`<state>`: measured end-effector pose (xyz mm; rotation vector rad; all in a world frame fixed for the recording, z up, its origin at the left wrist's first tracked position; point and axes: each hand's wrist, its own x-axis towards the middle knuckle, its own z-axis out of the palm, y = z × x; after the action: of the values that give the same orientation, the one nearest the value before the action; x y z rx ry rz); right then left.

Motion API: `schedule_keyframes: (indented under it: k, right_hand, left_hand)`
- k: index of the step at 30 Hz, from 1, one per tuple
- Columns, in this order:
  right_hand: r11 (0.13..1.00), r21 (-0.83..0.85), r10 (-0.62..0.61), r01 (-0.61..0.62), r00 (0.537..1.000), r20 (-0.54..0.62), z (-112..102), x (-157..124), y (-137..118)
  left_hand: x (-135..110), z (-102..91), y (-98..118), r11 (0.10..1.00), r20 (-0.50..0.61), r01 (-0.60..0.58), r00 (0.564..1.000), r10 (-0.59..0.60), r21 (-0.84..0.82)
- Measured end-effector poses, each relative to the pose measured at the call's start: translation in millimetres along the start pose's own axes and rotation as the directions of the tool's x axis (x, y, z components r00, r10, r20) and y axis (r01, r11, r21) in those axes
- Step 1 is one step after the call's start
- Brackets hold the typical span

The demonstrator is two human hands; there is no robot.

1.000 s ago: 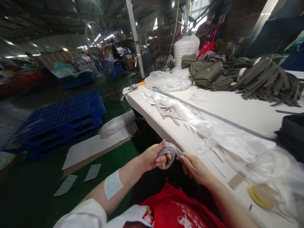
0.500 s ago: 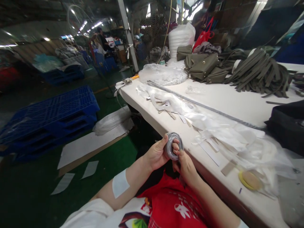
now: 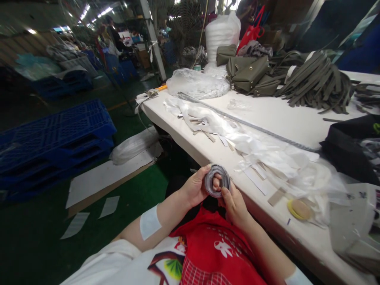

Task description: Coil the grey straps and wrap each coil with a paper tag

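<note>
A ring-shaped coil of grey strip (image 3: 226,179) is held up in front of my red apron, just off the table's near edge. My left hand (image 3: 193,190) grips its left side, thumb along the outer rim, and fingertips show through the hole in the middle. At the coil's lower right, my right hand (image 3: 235,205) pinches the rim between thumb and fingers. Some fingers of both hands are hidden behind the coil. The coil's round face is turned toward me.
On the white table (image 3: 285,126) lie a long grey strip (image 3: 246,124), crumpled clear plastic (image 3: 261,152), paper scraps and a yellow tape roll (image 3: 299,209). Olive bags (image 3: 248,77) and bundled dark straps (image 3: 319,83) sit farther back. Blue pallets (image 3: 56,138) stand on the floor to the left.
My view has turned slightly right and down. The coil now shows its face a little more fully, and both hands stay on it.
</note>
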<state>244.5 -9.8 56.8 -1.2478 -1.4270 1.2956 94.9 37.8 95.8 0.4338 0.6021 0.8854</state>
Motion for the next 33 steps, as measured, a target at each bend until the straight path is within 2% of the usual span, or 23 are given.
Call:
schedule_keyframes:
  k: [2, 4, 5, 6, 8, 9, 10, 11, 13, 16, 19, 21, 22, 23, 24, 25, 26, 27, 29, 30, 31, 33]
  right_hand:
    - [0.993, -0.118, 0.010, -0.008, 1.000, 0.020, -13, 0, -5]
    - [0.958, -0.287, 0.049, -0.006, 0.989, 0.142, -30, 0, -13]
    - [0.926, -0.378, 0.082, 0.010, 0.970, 0.228, -38, 1, -17]
    - [0.889, -0.456, 0.117, 0.039, 0.944, 0.309, -45, 1, -22]
    - [0.835, -0.543, 0.167, 0.092, 0.897, 0.409, -54, 1, -28]
    - [0.825, -0.556, 0.177, 0.100, 0.889, 0.423, -57, 0, -30]
    - [0.829, -0.553, 0.182, 0.088, 0.891, 0.416, -57, 0, -30]
    - [0.842, -0.536, 0.181, 0.062, 0.903, 0.390, -56, -1, -28]
    - [0.884, -0.468, 0.161, 0.003, 0.937, 0.309, -50, -2, -21]
    - [0.940, -0.340, 0.081, -0.023, 0.984, 0.156, -33, -4, -2]
    - [0.965, -0.263, -0.007, -0.011, 0.998, -0.068, -17, -4, 12]
    - [0.957, -0.288, -0.031, -0.023, 0.983, -0.182, -19, -2, 13]
    - [0.946, -0.323, -0.020, -0.034, 0.986, -0.164, -25, -1, 10]
    - [0.929, -0.367, 0.011, -0.041, 0.996, -0.083, -34, 1, 6]
    - [0.913, -0.407, 0.062, -0.037, 0.997, 0.050, -45, 2, 1]
    - [0.897, -0.442, 0.131, -0.019, 0.966, 0.223, -57, 2, -4]
    - [0.880, -0.475, 0.192, 0.009, 0.908, 0.372, -68, 2, -8]
    - [0.867, -0.497, 0.246, 0.034, 0.839, 0.486, -76, 1, -11]
    - [0.862, -0.503, 0.307, 0.064, 0.724, 0.618, -82, -5, -9]
    - [0.872, -0.487, 0.315, 0.057, 0.695, 0.647, -80, -9, -5]
    - [0.887, -0.461, 0.316, 0.034, 0.684, 0.657, -76, -14, 0]
    - [0.922, -0.383, 0.314, -0.054, 0.683, 0.660, -66, -26, 14]
  left_hand:
    - [0, -1.9, -1, 0.993, -0.137, -0.060, 0.988, 0.073, 0.097]
    - [0, -5.2, -1, 0.949, -0.180, -0.138, 0.964, 0.195, 0.284]
    - [0, -7.2, -1, 0.897, -0.130, -0.156, 0.965, 0.228, 0.415]
    - [0, -9.3, 0, 0.813, -0.035, -0.169, 0.974, 0.226, 0.557]
    - [1, -13.0, 2, 0.583, 0.193, -0.212, 0.976, 0.096, 0.784]
    - [1, -14.3, 2, 0.481, 0.271, -0.236, 0.963, -0.003, 0.844]
    - [2, -15.1, 3, 0.419, 0.307, -0.249, 0.949, -0.075, 0.873]
    - [3, -15.3, 3, 0.397, 0.305, -0.243, 0.947, -0.102, 0.885]
    - [6, -14.0, 2, 0.448, 0.232, -0.186, 0.972, -0.048, 0.875]
    - [10, -8.0, -7, 0.606, 0.074, -0.156, 0.985, 0.159, 0.780]
    - [13, -1.1, -30, 0.758, -0.142, -0.192, 0.925, 0.352, 0.624]
    - [12, 0.0, -49, 0.805, -0.263, -0.223, 0.869, 0.420, 0.550]
    - [9, -1.1, -57, 0.807, -0.285, -0.228, 0.855, 0.434, 0.544]
    - [6, -3.2, -62, 0.795, -0.266, -0.215, 0.866, 0.424, 0.567]
    - [3, -5.9, -66, 0.763, -0.197, -0.184, 0.905, 0.378, 0.620]
    - [-2, -8.9, -67, 0.700, -0.099, -0.144, 0.950, 0.295, 0.699]
    - [-6, -11.7, -66, 0.604, 0.002, -0.113, 0.984, 0.181, 0.789]
    - [-9, -14.2, -63, 0.486, 0.091, -0.103, 0.995, 0.049, 0.868]
    - [-16, -17.9, -60, 0.254, 0.189, -0.140, 0.965, -0.181, 0.957]
    - [-19, -19.5, -59, 0.179, 0.207, -0.165, 0.946, -0.249, 0.970]
    - [-21, -21.3, -60, 0.139, 0.219, -0.185, 0.931, -0.293, 0.973]
    - [-25, -26.6, -64, 0.134, 0.244, -0.210, 0.913, -0.328, 0.968]
